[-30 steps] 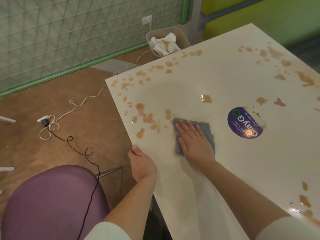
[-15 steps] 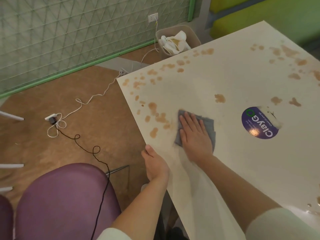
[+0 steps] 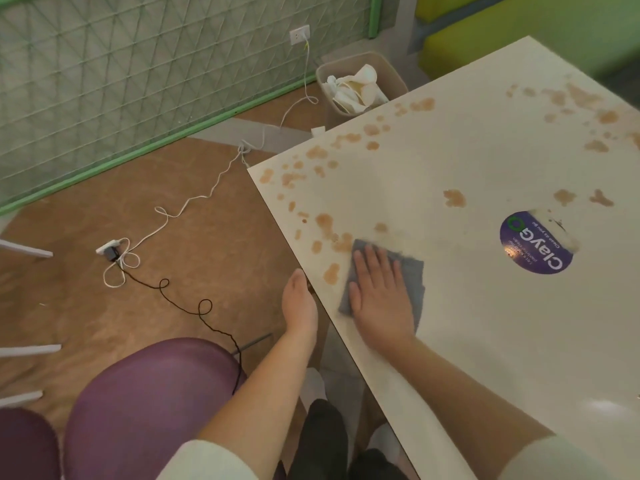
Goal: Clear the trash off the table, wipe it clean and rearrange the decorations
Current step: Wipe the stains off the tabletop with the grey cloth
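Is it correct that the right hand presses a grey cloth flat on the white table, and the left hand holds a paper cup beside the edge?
Not quite. The head view shows the left hand holds nothing; it rests at the table edge. The right hand does press the grey cloth flat.

Purple chair, floor cables.

Right hand presses a grey cloth flat on the stained table; left hand seemingly at its edge.
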`<state>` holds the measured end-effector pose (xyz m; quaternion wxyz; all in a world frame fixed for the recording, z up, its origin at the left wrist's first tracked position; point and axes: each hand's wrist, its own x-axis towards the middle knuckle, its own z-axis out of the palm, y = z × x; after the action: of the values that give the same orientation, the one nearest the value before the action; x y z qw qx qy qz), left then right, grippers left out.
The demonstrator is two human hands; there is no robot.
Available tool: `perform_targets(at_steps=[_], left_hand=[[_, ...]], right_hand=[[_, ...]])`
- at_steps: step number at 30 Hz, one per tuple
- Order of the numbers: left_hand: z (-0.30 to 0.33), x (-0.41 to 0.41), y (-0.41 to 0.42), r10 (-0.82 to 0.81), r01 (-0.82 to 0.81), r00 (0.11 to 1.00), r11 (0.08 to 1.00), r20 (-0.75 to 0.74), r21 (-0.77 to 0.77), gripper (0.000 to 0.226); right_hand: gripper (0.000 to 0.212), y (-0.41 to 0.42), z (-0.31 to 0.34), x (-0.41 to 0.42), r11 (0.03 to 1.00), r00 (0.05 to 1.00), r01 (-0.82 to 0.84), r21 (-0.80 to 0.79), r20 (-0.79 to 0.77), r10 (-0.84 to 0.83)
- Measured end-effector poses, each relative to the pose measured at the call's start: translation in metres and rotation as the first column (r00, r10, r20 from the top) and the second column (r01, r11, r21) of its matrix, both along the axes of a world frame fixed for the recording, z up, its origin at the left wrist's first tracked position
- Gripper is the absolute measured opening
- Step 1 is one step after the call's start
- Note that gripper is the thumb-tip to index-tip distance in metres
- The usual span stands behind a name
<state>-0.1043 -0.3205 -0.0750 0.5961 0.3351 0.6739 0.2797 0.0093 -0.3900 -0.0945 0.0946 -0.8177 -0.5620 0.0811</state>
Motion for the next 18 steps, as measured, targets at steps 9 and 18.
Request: perform_targets(at_steps=[9, 18], left_hand=[[0.006, -0.015, 0.067, -0.432, 0.41, 0.879, 0.901, -0.202, -0.143, 0.025], [0.018, -0.019, 0.092, -0.457, 0.418, 0.878, 0.877, -0.141, -0.239, 0.012]], right_hand=[[0.057, 0.041, -0.001, 0.011, 0.993, 0.993, -0.117, -0.028, -0.017, 0.117], [0.053, 0.016, 0.005, -0.002, 0.968, 0.968, -0.249, -0.03, -0.043, 0.248]])
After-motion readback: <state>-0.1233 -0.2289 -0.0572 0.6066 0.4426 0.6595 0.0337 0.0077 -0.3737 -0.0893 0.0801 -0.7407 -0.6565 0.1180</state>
